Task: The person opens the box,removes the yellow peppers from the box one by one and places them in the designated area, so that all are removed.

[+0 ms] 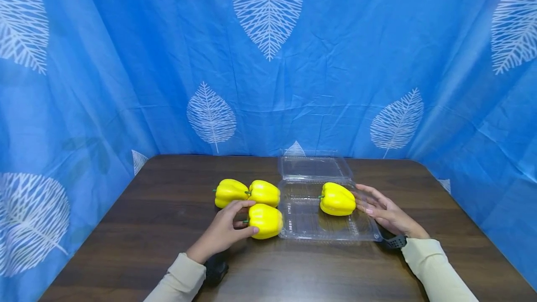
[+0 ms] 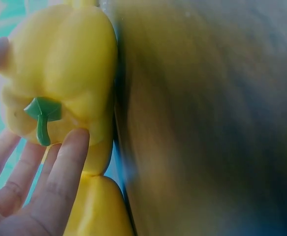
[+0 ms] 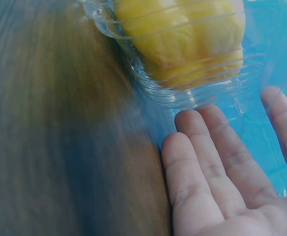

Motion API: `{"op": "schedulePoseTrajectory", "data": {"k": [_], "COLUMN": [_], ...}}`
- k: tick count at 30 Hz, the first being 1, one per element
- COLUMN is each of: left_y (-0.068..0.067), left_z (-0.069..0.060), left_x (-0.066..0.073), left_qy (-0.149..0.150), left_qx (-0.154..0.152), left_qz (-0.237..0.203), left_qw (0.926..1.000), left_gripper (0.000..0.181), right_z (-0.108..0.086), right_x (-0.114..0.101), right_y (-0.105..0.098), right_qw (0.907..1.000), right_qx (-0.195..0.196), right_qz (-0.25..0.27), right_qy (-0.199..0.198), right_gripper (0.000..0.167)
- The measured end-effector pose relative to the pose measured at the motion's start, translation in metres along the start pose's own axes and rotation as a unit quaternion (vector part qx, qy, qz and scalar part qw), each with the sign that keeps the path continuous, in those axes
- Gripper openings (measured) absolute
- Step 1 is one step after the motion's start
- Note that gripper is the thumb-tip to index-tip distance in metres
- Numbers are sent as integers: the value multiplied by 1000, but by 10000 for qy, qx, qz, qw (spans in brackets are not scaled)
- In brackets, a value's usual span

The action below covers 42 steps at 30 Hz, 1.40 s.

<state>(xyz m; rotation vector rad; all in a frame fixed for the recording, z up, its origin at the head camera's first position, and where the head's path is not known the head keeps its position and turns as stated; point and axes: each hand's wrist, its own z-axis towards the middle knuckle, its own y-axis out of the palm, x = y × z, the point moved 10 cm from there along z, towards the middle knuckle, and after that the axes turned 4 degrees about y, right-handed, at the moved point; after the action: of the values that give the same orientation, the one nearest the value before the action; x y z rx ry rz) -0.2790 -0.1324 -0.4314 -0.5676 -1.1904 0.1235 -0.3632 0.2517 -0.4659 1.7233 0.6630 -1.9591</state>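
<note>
My left hand (image 1: 226,227) is at the stem end of a yellow bell pepper (image 1: 265,221) lying on the table. In the left wrist view, the extended fingers (image 2: 59,191) reach its green stem (image 2: 43,118), and the thumb lies along its side. Whether they press on it is hard to tell. Left of a clear plastic clamshell box (image 1: 302,227), two more yellow bell peppers (image 1: 231,192) sit behind the first. Inside the box, toward the right, lies another yellow bell pepper (image 1: 337,199). My right hand (image 1: 388,211), fingers loosely extended, rests by the box's right wall.
The box's lid (image 1: 314,168) is folded back toward the far edge of the dark wooden table (image 1: 168,227). Blue curtains (image 1: 335,59) with white leaf prints stand around the back and sides. A black strap (image 1: 394,242) circles my right wrist.
</note>
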Motion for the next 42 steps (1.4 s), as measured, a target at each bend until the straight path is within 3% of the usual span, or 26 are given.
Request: {"op": "schedulePoseTrajectory", "data": {"k": [6,25,31,42], "left_y": [1,-1,-1,-12], "left_z": [0,2,1,2], "left_x": [0,2,1,15], "left_qy": [-67,-8,-30,132], "left_qx": [45,94,125,106], "left_qz": [133,335,384,737], "left_qw": [9999,9994,9992,9971], "left_gripper": [63,65,64,69], "right_z": [1,1,1,1], "right_x": [3,-2,-1,-2], "right_y": [-2,4,3,2], "right_qw": [9997,9989,9995,9997], "right_qx": [187,-305,-246,-202], "right_qz": [-60,226,128,92], "right_qy": [159,-262,-166,-98], "right_gripper": [57,59,59,58]}}
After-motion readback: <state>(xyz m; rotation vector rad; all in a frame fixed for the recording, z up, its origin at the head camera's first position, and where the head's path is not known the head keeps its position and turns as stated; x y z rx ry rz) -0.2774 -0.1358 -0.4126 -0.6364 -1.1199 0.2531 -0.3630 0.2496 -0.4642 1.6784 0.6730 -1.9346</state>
